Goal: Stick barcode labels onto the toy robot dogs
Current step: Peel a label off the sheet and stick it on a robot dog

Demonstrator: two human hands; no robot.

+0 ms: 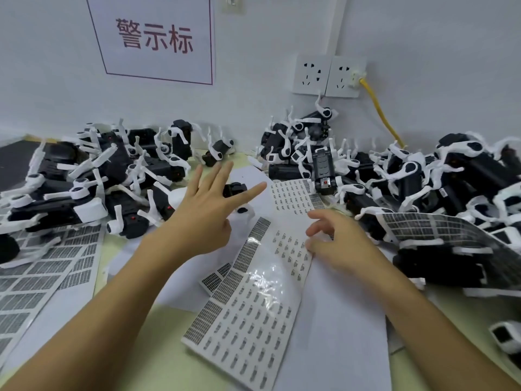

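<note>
Lying nearest on pale green worktop (132,328): thin, floppy white sheet of small barcode labels (248,328); peel by corner. Right hand (335,244) fingers curled, pinching sheet's far edge. Left hand (208,210) fingers splayed, released, above small black-and-white plastic toy robot dog (235,190); light, rigid body, spindly legs, so grasp body. Dog heaps beyond.

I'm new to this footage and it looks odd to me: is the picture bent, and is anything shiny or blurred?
Head view: wide-angle bend, the table edge and wall lines curve toward the corners; glare on the glossy label sheet in the middle; the right hand is smeared, its fingers soft; the left hand is sharper; even, soft light, faint shadows.
</note>
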